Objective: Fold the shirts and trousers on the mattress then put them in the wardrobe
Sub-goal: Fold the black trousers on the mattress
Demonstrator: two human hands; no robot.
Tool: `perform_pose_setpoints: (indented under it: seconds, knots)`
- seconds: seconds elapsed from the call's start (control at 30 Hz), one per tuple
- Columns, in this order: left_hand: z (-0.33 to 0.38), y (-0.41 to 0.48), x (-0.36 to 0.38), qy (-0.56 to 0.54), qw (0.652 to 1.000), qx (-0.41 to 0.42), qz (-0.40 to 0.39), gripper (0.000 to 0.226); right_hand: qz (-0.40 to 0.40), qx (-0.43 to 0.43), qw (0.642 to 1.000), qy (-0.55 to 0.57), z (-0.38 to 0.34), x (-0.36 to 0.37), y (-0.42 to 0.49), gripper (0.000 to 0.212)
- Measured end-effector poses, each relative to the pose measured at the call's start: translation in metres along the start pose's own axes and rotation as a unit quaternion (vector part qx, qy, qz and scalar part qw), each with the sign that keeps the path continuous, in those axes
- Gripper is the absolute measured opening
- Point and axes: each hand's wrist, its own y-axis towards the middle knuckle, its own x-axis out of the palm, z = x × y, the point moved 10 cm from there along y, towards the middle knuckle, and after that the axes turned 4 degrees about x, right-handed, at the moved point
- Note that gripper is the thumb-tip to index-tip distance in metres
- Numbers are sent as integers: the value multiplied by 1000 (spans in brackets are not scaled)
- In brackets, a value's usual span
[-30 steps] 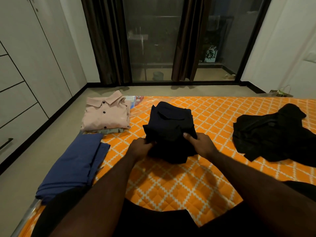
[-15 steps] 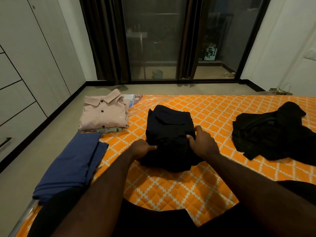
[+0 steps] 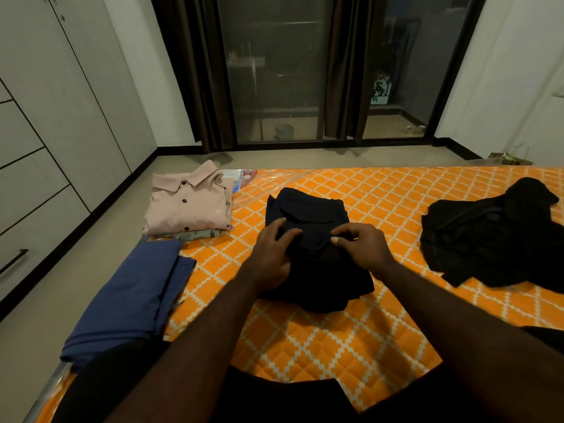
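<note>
A dark navy folded garment point(image 3: 308, 209) lies in the middle of the orange quilted mattress point(image 3: 381, 193). My left hand point(image 3: 273, 257) rests on top of its left half with the fingers spread over the cloth. On the right half, my right hand point(image 3: 363, 245) pinches a fold of the fabric between thumb and curled fingers. A folded pink shirt point(image 3: 189, 206) sits on another folded piece at the mattress's far left corner. Folded blue trousers point(image 3: 134, 300) lie along the left edge. A crumpled black garment point(image 3: 488, 239) lies unfolded at the right.
White wardrobe doors and drawers point(image 3: 45, 117) line the left wall, across a strip of bare floor point(image 3: 45, 315). Dark curtains and a glass door point(image 3: 283, 71) stand beyond the mattress. My dark-clothed lap fills the bottom of the view.
Both hands moved from the garment's near side edges up onto its top, closer together. The garment now lies flatter on the mattress.
</note>
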Motion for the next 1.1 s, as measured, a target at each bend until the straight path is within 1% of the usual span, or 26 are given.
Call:
perform_pose_setpoints:
  seconds: [0.1, 0.17, 0.23, 0.3, 0.4, 0.47, 0.57, 0.6, 0.7, 0.77, 0.8, 0.87, 0.9, 1.0, 1.07, 1.1]
  knots:
    - [2, 4, -7, 15, 999, 43, 8, 72, 30, 27, 997, 60, 7, -13, 10, 10]
    - [0, 8, -9, 68, 995, 66, -18, 73, 46, 27, 996, 71, 9, -17, 16, 10]
    - [-7, 12, -8, 139, 985, 89, -50, 79, 51, 25, 996, 67, 11, -17, 23, 10]
    - [-24, 13, -1, 197, 972, 88, -93, 91, 45, 29, 997, 61, 16, -13, 29, 10]
    - [-57, 11, 12, 237, 958, 57, -151, 112, 28, 41, 997, 53, 26, -3, 36, 10]
    - [-69, 9, 22, 239, 954, 43, -176, 111, 9, 51, 997, 49, 34, 5, 40, 10]
    - [-78, 9, 40, 198, 957, 41, -207, 104, -22, 78, 996, 42, 53, 20, 44, 9]
    - [-80, 10, 44, 178, 961, 42, -206, 105, -27, 95, 994, 46, 61, 24, 44, 9]
    - [-88, 16, 57, 145, 965, 41, -215, 107, -27, 151, 983, 101, 87, 35, 43, 9]
    - [-92, 19, 68, 120, 968, 36, -215, 104, -32, 193, 968, 156, 99, 42, 40, 9]
    - [-93, 20, 69, 120, 970, 32, -208, 102, -40, 218, 958, 185, 104, 45, 39, 9]
    - [-94, 25, 68, 115, 979, 42, -162, 102, -59, 262, 934, 234, 109, 52, 37, 11]
    - [-99, 28, 69, 97, 985, 47, -133, 97, -66, 275, 927, 248, 110, 53, 37, 11]
    - [-100, 32, 65, 2, 997, 45, -66, 67, -86, 287, 920, 254, 101, 53, 36, 14]
    - [-100, 30, 63, -69, 996, 28, -48, 64, -112, 311, 899, 286, 98, 54, 32, 21]
    - [-100, 28, 62, -107, 993, 15, -40, 68, -137, 330, 882, 309, 96, 55, 28, 31]
